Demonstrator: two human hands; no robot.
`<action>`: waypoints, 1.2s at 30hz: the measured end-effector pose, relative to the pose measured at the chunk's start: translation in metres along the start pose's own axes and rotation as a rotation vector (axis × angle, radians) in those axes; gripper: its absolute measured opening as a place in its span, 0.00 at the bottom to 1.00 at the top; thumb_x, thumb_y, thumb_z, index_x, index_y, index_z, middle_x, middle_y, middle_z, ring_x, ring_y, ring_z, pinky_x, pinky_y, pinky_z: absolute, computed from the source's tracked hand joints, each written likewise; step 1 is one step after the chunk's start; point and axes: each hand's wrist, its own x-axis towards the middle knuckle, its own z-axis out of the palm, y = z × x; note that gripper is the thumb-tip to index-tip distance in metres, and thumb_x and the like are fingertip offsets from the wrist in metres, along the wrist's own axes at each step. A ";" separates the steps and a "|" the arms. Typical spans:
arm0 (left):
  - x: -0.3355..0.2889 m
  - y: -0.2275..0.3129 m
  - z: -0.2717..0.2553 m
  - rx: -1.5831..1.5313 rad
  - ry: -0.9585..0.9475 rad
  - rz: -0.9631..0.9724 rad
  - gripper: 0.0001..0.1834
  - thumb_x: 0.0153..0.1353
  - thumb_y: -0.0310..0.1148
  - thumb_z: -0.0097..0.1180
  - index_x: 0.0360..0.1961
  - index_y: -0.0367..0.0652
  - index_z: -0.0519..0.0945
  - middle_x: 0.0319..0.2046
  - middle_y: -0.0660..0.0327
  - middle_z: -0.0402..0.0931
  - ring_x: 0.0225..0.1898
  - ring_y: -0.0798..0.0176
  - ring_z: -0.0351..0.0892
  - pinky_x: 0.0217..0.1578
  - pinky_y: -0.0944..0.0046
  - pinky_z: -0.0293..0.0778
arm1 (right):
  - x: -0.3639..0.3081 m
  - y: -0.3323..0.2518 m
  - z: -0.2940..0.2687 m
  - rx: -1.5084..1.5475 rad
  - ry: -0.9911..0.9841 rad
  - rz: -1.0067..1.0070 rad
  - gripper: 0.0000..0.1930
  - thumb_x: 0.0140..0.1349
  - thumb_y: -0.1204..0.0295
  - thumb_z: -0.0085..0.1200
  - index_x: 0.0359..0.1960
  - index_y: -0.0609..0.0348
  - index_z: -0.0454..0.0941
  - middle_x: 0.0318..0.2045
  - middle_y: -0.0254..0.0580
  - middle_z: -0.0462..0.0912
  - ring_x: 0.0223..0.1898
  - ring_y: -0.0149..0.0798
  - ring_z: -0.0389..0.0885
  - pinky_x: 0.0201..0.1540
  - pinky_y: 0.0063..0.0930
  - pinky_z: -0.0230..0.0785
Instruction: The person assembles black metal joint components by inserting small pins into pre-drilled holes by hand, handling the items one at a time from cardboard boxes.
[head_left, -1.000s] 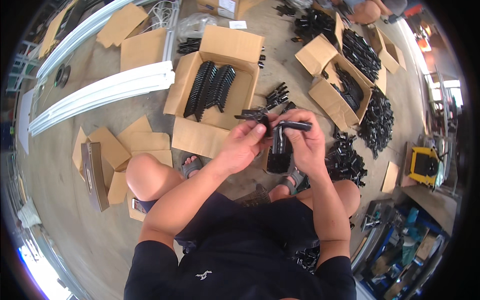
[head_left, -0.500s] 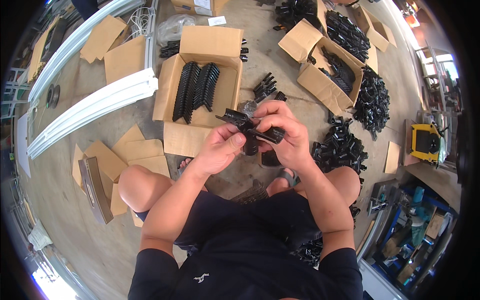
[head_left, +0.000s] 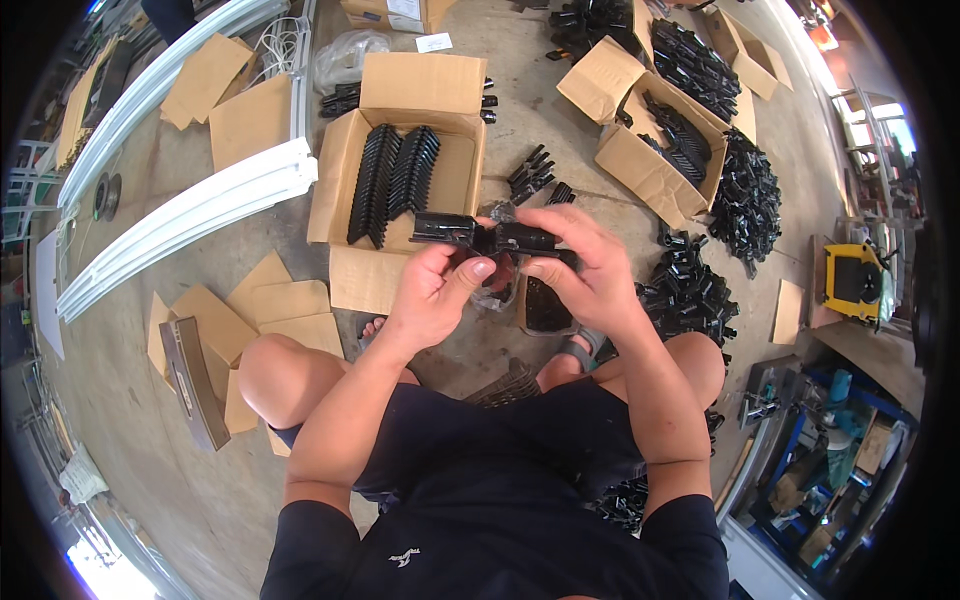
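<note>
Just above the near edge of an open cardboard box, both my hands hold glossy black fittings up in front of me. My left hand [head_left: 432, 300] pinches a black tube-shaped fitting [head_left: 443, 229] between thumb and fingers. At its right, my right hand [head_left: 592, 268] grips another black tube-like piece [head_left: 527, 238]. The two lie nearly end to end; whether they are joined cannot be made out. Beyond them the cardboard box [head_left: 457, 165] contains two neat rows of similar black fittings [head_left: 372, 190]. Below my right hand stands a small dark container [head_left: 547, 306], partly covered by the fingers.
Loose black fittings [head_left: 690, 290] are heaped at my right, with a taller pile [head_left: 747, 205] farther back. A second open carton [head_left: 650, 180] holds more. White profiles [head_left: 190, 225] and flattened cardboard [head_left: 290, 300] lie at left. Small bundles [head_left: 531, 175] sit on the floor between the boxes.
The black fittings have turned from a crossed, tilted pose to lying nearly level, end to end. My right hand has shifted slightly right, and more of the small dark container shows.
</note>
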 end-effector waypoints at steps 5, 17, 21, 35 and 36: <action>0.000 0.003 0.005 0.059 -0.010 -0.017 0.24 0.72 0.31 0.59 0.65 0.34 0.71 0.50 0.57 0.81 0.46 0.64 0.82 0.51 0.63 0.79 | -0.008 0.005 0.012 0.007 0.036 -0.018 0.24 0.61 0.80 0.63 0.60 0.61 0.78 0.47 0.47 0.82 0.44 0.42 0.83 0.46 0.33 0.76; 0.002 0.002 0.002 0.226 -0.002 0.083 0.26 0.69 0.28 0.62 0.66 0.33 0.72 0.55 0.58 0.79 0.52 0.67 0.80 0.55 0.63 0.76 | -0.010 0.011 0.012 0.238 0.038 0.066 0.21 0.63 0.76 0.63 0.59 0.61 0.79 0.50 0.44 0.83 0.51 0.40 0.81 0.56 0.32 0.72; 0.002 0.004 0.006 0.132 0.008 0.056 0.27 0.68 0.27 0.63 0.66 0.34 0.72 0.56 0.57 0.79 0.51 0.66 0.81 0.54 0.62 0.78 | -0.011 0.013 0.010 0.261 0.055 0.048 0.21 0.64 0.75 0.63 0.59 0.61 0.78 0.49 0.44 0.83 0.52 0.40 0.81 0.57 0.33 0.71; 0.001 -0.005 0.001 0.633 -0.057 0.105 0.24 0.66 0.26 0.65 0.62 0.31 0.75 0.65 0.55 0.73 0.55 0.66 0.78 0.56 0.63 0.76 | -0.008 0.006 0.002 0.010 -0.060 0.063 0.21 0.59 0.73 0.66 0.54 0.61 0.80 0.42 0.46 0.82 0.42 0.45 0.81 0.46 0.34 0.74; 0.002 -0.002 0.004 0.619 -0.046 0.080 0.24 0.65 0.25 0.65 0.61 0.31 0.75 0.66 0.55 0.72 0.55 0.66 0.78 0.56 0.63 0.77 | -0.010 0.010 0.002 0.016 -0.066 0.071 0.20 0.59 0.73 0.66 0.53 0.61 0.80 0.41 0.46 0.81 0.41 0.45 0.81 0.44 0.34 0.74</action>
